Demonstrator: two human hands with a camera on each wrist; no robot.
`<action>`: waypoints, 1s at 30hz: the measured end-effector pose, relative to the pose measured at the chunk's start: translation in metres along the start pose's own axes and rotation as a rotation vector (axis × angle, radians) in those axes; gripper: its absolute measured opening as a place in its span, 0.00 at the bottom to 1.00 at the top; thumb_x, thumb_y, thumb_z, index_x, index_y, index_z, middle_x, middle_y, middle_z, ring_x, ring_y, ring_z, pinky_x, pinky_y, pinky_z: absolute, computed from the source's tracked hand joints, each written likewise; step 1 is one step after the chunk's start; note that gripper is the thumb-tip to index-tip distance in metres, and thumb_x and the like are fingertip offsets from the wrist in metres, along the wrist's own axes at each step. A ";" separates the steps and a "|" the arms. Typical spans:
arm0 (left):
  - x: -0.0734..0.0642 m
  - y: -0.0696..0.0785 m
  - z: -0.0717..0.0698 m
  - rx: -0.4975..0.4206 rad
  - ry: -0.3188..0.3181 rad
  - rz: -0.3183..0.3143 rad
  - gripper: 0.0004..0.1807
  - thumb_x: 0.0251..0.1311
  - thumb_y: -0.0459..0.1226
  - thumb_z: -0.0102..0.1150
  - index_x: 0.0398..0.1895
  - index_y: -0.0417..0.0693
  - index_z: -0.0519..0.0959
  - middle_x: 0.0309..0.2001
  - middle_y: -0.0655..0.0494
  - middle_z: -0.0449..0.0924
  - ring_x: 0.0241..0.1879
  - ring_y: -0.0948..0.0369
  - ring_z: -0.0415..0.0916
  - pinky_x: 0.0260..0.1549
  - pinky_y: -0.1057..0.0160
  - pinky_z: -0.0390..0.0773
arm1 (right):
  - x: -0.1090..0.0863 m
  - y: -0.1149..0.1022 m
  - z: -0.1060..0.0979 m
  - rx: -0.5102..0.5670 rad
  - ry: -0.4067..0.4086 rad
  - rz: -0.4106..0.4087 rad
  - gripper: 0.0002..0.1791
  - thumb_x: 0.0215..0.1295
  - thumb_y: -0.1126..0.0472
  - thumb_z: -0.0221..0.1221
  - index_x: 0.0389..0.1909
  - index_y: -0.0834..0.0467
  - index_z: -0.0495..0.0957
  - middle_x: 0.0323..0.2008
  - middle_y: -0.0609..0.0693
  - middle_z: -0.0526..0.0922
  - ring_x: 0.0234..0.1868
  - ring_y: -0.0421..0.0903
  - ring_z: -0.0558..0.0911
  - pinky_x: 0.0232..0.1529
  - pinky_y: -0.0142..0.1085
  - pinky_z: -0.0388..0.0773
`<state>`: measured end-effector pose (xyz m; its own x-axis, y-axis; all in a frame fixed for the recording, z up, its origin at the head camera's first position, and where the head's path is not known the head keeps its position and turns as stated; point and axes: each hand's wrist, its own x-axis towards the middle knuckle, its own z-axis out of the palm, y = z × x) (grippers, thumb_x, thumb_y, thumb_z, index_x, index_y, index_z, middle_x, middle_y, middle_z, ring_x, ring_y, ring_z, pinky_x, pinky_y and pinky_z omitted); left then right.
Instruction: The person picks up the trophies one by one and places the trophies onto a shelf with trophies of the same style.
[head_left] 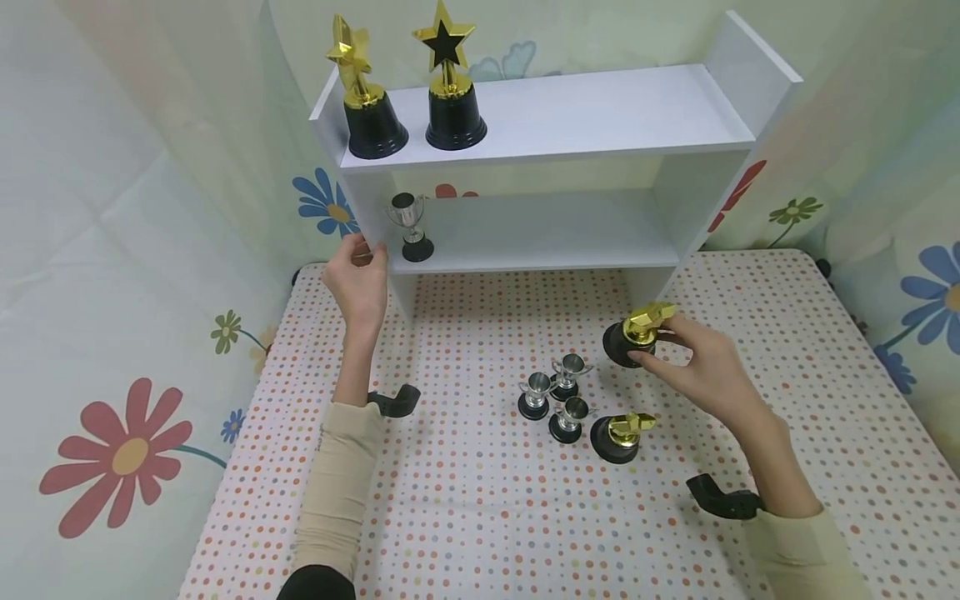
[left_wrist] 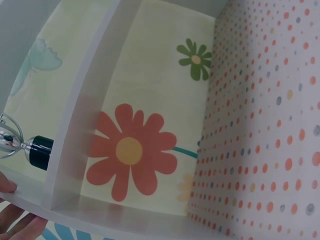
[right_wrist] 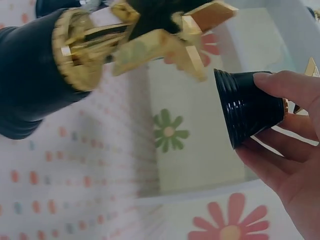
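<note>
My left hand (head_left: 358, 283) grips the left side panel of a white shelf unit (head_left: 555, 233), thumb on one face and fingers on the other in the left wrist view. Just right of it, a small silver trophy cup (head_left: 407, 212) stands upright on the middle shelf. My right hand (head_left: 708, 367) holds a gold star trophy (head_left: 619, 345) by its black base (right_wrist: 252, 107), over the table near the unit's right leg. Nearer to me stands another gold star trophy (head_left: 615, 444), large in the right wrist view. Beside it three silver cups (head_left: 536, 398) cluster upright.
Two gold star trophies with black bases (head_left: 455, 117) stand at the left of the top shelf. The unit rests at the back of a table (head_left: 465, 500) covered in dotted cloth. Flower-printed curtains (head_left: 127, 250) hang behind and at both sides.
</note>
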<state>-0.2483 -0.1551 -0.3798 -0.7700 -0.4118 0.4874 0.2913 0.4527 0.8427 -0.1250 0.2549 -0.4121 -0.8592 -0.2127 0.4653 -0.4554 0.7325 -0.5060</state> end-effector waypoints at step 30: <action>0.002 0.002 -0.001 -0.005 -0.010 -0.003 0.10 0.68 0.33 0.63 0.48 0.37 0.85 0.41 0.39 0.87 0.37 0.50 0.83 0.35 0.68 0.78 | 0.061 -0.046 -0.042 0.064 0.133 -0.355 0.30 0.66 0.42 0.66 0.51 0.66 0.82 0.46 0.61 0.88 0.54 0.25 0.78 0.59 0.17 0.70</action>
<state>-0.2484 -0.1559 -0.3773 -0.7762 -0.4054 0.4829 0.2920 0.4478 0.8451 -0.1468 0.2353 -0.3301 -0.6100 -0.3570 0.7074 -0.7361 0.5860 -0.3389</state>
